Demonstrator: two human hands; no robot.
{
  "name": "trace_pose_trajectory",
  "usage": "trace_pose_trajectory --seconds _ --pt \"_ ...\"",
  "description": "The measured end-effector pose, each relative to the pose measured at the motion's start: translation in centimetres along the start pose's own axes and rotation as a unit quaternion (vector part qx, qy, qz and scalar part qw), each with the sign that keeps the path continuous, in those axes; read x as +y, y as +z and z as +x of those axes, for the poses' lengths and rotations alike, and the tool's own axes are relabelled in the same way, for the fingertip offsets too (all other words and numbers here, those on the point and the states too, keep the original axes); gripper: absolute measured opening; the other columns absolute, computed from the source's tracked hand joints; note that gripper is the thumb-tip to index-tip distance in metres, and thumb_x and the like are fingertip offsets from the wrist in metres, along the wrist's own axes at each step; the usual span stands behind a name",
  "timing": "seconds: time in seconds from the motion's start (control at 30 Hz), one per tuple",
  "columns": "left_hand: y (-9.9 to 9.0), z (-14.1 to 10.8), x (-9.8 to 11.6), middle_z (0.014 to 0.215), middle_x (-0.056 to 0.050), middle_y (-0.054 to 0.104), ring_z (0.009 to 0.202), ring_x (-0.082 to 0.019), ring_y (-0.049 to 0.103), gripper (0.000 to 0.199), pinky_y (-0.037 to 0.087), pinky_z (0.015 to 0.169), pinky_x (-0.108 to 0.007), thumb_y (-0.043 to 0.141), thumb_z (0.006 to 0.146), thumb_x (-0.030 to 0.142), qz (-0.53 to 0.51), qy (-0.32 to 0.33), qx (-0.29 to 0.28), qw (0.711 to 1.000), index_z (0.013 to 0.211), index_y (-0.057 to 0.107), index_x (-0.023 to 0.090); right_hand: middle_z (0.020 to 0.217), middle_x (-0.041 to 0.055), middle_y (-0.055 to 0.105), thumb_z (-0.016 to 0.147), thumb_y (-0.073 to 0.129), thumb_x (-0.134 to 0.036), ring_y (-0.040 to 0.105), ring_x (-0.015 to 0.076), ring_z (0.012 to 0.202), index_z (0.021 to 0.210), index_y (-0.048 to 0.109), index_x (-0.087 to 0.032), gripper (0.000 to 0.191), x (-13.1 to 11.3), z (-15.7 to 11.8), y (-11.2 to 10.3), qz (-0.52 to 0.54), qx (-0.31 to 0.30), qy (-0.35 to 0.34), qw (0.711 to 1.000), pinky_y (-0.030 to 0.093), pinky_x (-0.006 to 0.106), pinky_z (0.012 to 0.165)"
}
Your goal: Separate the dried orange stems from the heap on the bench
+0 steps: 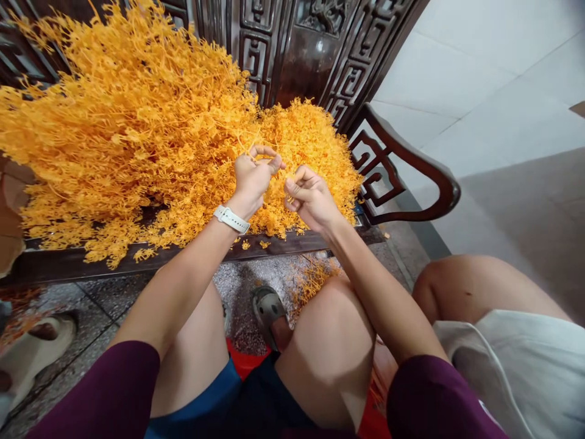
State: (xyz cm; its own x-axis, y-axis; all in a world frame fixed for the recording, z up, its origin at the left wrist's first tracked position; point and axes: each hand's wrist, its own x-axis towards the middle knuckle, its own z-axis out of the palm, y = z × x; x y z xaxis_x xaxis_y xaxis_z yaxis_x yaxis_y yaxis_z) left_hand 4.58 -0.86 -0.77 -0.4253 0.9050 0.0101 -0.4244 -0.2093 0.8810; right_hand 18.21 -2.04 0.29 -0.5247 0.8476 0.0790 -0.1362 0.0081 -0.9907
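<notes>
A big heap of yellow-orange artificial flower sprigs (pixel 137 122) covers the seat of a dark carved wooden bench. In front of it, my left hand (pixel 256 174), with a white watch strap at the wrist, is closed around a thin yellow sprig whose stem ends (pixel 249 145) stick up past the fingers. Close to its right, my right hand (pixel 313 195) is pinched, fingertips together. A little yellow shows at those fingertips, but I cannot make out the piece. The two hands are slightly apart. Behind them lies a denser pile of small yellow flower pieces (pixel 315 131).
The bench's front edge (pixel 183 249) runs below the hands, and its curved armrest (pixel 411 161) stands to the right. Orange stems (pixel 313 280) lie on the speckled floor beneath. Another person's leg (pixel 484 283) is close on my right; a beige shoe (pixel 41 347) is at lower left.
</notes>
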Motion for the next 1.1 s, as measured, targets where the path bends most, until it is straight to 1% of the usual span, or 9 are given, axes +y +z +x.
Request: trace_pose_trajectory --seconds 0.1,0.2,0.3,0.4,0.53,0.63,0.7,0.87,1.1 --pt "0.4 -0.2 -0.2 0.067 0.001 0.066 0.064 -0.012 0.065 0.023 0.048 0.065 -0.024 0.074 0.079 0.003 0.002 0.0 0.003 1.0 0.079 0.058 0.02 0.066 -0.0047 0.044 0.085 0.079 -0.04 0.034 0.0111 0.058 0.075 0.046 -0.023 0.038 -0.1 0.1 -0.5 -0.143 0.027 -0.095 0.985 0.031 0.028 0.054" --pt "0.9 -0.1 -0.7 0.066 0.002 0.063 0.064 -0.011 0.065 0.023 0.048 0.067 -0.025 0.07 0.08 0.001 -0.007 0.001 0.001 1.0 0.077 0.057 0.02 0.068 -0.0013 0.044 0.092 0.07 -0.028 0.039 0.0147 0.067 0.07 0.046 -0.022 0.033 -0.8 -0.7 -0.3 -0.352 0.016 -0.213 0.911 0.034 0.031 0.063" --pt "0.5 1.0 -1.3 0.065 0.002 0.062 0.067 -0.013 0.065 0.023 0.049 0.068 -0.027 0.069 0.08 0.001 0.003 0.008 0.027 1.0 0.075 0.058 0.02 0.071 0.0008 0.048 0.094 0.058 -0.014 0.043 0.0171 0.069 0.075 0.053 -0.023 0.022 -2.2 -2.9 1.8 -0.441 -0.06 -0.303 0.842 0.034 0.033 0.066" --pt "-0.8 2.9 -1.5 0.064 0.001 0.064 0.065 -0.012 0.063 0.024 0.047 0.066 -0.026 0.068 0.082 0.002 0.016 -0.022 0.101 0.995 0.074 0.056 0.021 0.075 0.0017 0.056 0.097 0.05 -0.007 0.05 0.0178 0.073 0.085 0.061 -0.024 0.023 -3.8 -5.3 5.1 -0.414 -0.198 -0.351 0.816 0.04 0.034 0.07" --pt "-2.6 4.2 -0.8 0.091 -0.002 0.077 0.062 -0.009 0.057 0.015 0.039 0.055 -0.026 0.075 0.09 0.021 0.01 -0.006 0.085 0.996 0.087 0.06 0.023 0.083 0.0024 0.066 0.101 0.062 -0.021 0.06 0.0151 0.079 0.09 0.065 -0.022 0.012 -5.0 -5.5 5.8 -0.28 -0.318 -0.222 0.878 0.049 0.031 0.074" --pt "-3.2 3.9 -0.2 0.101 -0.003 0.078 0.07 -0.009 0.062 0.017 0.043 0.058 -0.025 0.077 0.091 0.031 0.011 0.007 0.054 0.998 0.089 0.061 0.024 0.082 0.0003 0.065 0.098 0.072 -0.036 0.057 0.0108 0.065 0.095 0.064 -0.022 0.017 -4.8 -3.9 2.6 -0.131 -0.215 -0.114 0.961 0.049 0.027 0.062" --pt "-3.2 3.7 0.0 0.098 -0.003 0.078 0.079 -0.01 0.069 0.017 0.05 0.067 -0.024 0.077 0.092 0.028 -0.007 0.004 0.048 0.999 0.087 0.061 0.023 0.081 -0.0017 0.061 0.095 0.075 -0.042 0.048 0.0075 0.057 0.097 0.06 -0.023 0.025 -4.6 -2.9 0.4 -0.049 -0.109 -0.086 0.989 0.045 0.025 0.054" --pt "-2.5 2.9 0.3 0.088 -0.002 0.076 0.075 -0.009 0.07 0.017 0.053 0.071 -0.022 0.075 0.092 0.017 -0.051 0.0 0.036 0.998 0.087 0.059 0.022 0.084 -0.0029 0.056 0.083 0.087 -0.046 0.041 0.0063 0.057 0.095 0.054 -0.025 0.041 -4.0 -2.4 -1.6 0.027 -0.006 -0.054 0.998 0.047 0.026 0.056" --pt "-0.5 -0.2 0.5 0.079 -0.006 0.075 0.061 -0.012 0.062 0.026 0.045 0.055 -0.026 0.088 0.082 0.039 0.039 0.014 -0.097 0.994 0.081 0.068 0.021 0.082 -0.0029 0.053 0.082 0.084 -0.055 0.04 0.0083 0.058 0.092 0.052 -0.026 0.044 -3.8 -2.2 -2.9 -0.007 0.069 -0.065 0.995 0.045 0.028 0.055"
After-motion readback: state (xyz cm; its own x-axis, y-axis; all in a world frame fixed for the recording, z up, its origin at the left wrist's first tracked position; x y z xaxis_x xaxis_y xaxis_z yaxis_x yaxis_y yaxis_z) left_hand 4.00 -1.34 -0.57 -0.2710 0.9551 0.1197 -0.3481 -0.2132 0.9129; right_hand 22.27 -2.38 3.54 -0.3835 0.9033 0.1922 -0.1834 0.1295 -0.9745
